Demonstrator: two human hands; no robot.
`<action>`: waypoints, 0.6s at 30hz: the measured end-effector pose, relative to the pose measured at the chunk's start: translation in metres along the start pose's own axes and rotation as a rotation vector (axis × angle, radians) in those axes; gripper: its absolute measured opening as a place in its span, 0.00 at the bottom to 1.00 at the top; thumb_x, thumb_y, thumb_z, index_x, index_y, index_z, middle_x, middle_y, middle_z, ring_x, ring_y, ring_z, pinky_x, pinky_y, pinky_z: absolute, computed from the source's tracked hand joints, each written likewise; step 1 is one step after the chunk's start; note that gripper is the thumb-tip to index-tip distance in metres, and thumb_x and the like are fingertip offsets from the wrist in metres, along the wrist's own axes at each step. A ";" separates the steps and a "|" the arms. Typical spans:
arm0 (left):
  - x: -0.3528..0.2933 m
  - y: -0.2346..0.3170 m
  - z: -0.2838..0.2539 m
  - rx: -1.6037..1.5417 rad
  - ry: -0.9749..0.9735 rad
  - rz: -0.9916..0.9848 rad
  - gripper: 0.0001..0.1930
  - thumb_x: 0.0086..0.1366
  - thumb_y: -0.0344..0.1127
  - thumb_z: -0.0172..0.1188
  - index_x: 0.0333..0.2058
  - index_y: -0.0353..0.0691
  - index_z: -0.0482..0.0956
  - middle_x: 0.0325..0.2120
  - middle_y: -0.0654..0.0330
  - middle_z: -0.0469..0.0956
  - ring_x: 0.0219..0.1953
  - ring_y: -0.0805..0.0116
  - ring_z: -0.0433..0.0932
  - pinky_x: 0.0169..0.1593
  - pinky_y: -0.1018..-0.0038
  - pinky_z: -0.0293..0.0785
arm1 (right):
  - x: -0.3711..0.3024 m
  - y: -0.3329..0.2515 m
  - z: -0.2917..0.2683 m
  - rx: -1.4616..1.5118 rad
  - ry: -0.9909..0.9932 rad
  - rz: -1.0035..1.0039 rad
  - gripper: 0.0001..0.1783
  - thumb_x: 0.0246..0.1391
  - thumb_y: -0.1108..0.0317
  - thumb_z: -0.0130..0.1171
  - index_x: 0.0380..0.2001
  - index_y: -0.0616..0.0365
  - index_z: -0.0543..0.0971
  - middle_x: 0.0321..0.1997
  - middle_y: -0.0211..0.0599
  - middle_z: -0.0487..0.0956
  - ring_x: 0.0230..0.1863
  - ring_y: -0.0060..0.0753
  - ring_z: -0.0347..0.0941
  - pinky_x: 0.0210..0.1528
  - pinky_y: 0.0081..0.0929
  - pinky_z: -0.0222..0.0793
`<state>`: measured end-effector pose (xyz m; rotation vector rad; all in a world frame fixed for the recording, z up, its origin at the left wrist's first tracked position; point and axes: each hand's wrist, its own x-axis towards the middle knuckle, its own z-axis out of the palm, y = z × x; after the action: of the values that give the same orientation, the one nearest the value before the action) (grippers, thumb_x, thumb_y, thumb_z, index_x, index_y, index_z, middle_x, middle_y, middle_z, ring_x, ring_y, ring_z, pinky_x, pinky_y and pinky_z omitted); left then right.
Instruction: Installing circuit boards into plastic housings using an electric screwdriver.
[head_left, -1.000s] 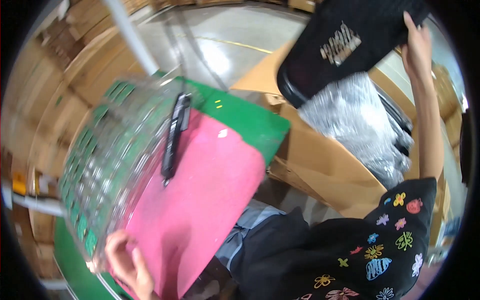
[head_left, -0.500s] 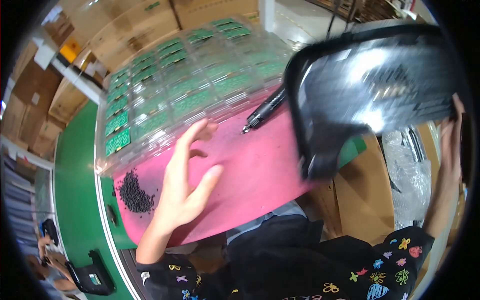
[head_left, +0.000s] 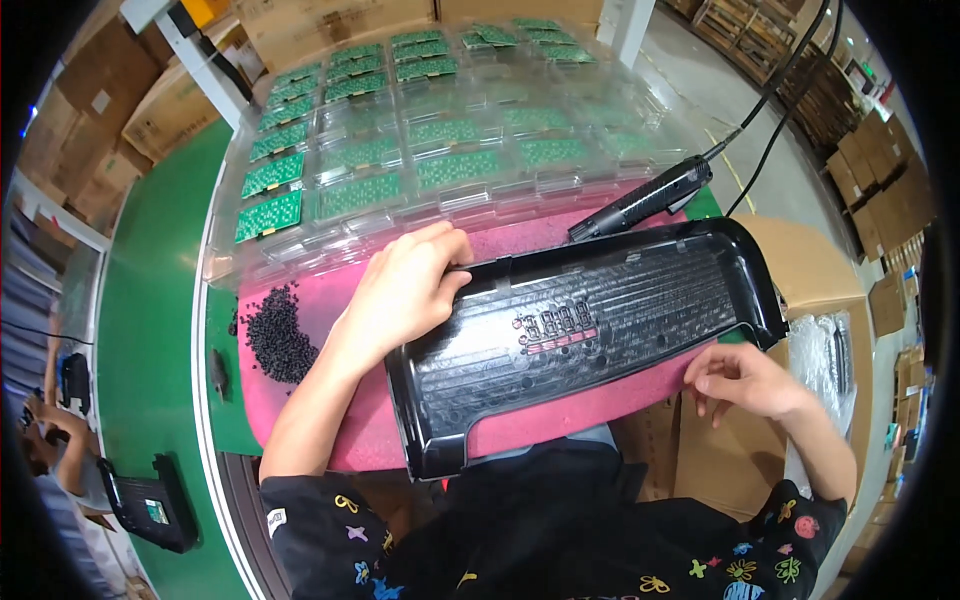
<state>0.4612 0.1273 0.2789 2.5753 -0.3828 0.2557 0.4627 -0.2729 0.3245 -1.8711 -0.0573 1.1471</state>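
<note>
Left hand on the black cover, over the pink mat

The black cover lies across the pink mat, its lower left corner jutting past the mat's near edge. Left fingers are closed on the cover's upper left rim, above the mat's middle. The right hand is by the mat's near right edge, fingers loosely bent and apart, close to the cover's lower rim; whether they touch it, I cannot tell.

At the mat's far right edge, just beyond the cover, lies 1 black screwdriver with a cable. A pile of small black pieces sits at the mat's left end. Clear plastic trays with green circuit boards stand along its far side. Right of the mat is a cardboard box beside plastic-wrapped items. Well left of it, 1 co-worker is near another black cover
</note>
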 end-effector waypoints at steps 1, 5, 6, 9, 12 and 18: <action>0.000 -0.007 0.001 -0.074 -0.015 0.018 0.08 0.56 0.25 0.63 0.33 0.32 0.73 0.30 0.49 0.74 0.38 0.45 0.76 0.40 0.59 0.72 | 0.005 -0.022 0.000 -0.159 0.020 -0.161 0.14 0.62 0.67 0.58 0.47 0.60 0.72 0.39 0.37 0.77 0.37 0.32 0.77 0.39 0.29 0.77; -0.017 -0.014 0.001 -0.108 0.015 0.003 0.09 0.58 0.26 0.62 0.35 0.34 0.71 0.32 0.50 0.70 0.37 0.44 0.74 0.40 0.59 0.71 | 0.079 -0.114 -0.008 -0.819 0.513 -0.907 0.21 0.52 0.66 0.61 0.49 0.56 0.72 0.55 0.41 0.69 0.62 0.44 0.60 0.65 0.44 0.53; -0.016 -0.014 0.002 -0.110 0.043 0.016 0.09 0.58 0.26 0.62 0.35 0.34 0.71 0.33 0.49 0.70 0.37 0.43 0.74 0.40 0.59 0.71 | 0.104 -0.133 -0.019 -0.943 0.720 -0.930 0.22 0.52 0.65 0.60 0.50 0.54 0.71 0.56 0.42 0.68 0.62 0.50 0.59 0.65 0.46 0.53; -0.005 -0.013 0.004 -0.120 0.007 0.101 0.08 0.59 0.26 0.61 0.35 0.35 0.70 0.34 0.49 0.70 0.38 0.42 0.73 0.39 0.58 0.71 | 0.199 -0.172 -0.092 -1.151 0.915 -1.006 0.27 0.48 0.73 0.58 0.54 0.53 0.71 0.60 0.44 0.67 0.61 0.53 0.61 0.64 0.49 0.59; -0.009 -0.012 0.002 -0.102 -0.009 0.107 0.09 0.60 0.27 0.61 0.36 0.35 0.70 0.34 0.49 0.70 0.37 0.42 0.74 0.36 0.56 0.71 | 0.255 -0.201 -0.112 -1.315 1.012 -0.795 0.29 0.47 0.76 0.56 0.56 0.53 0.71 0.62 0.43 0.66 0.62 0.54 0.61 0.63 0.50 0.63; -0.014 -0.013 0.006 -0.067 0.023 0.126 0.10 0.59 0.27 0.62 0.36 0.37 0.69 0.34 0.51 0.69 0.37 0.43 0.74 0.35 0.56 0.71 | 0.306 -0.222 -0.122 -1.328 0.890 -0.291 0.39 0.44 0.83 0.52 0.64 0.55 0.66 0.74 0.38 0.53 0.73 0.53 0.50 0.68 0.49 0.59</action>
<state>0.4531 0.1374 0.2643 2.4837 -0.5366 0.3120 0.8104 -0.0848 0.2919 -3.1976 -0.6876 -0.1794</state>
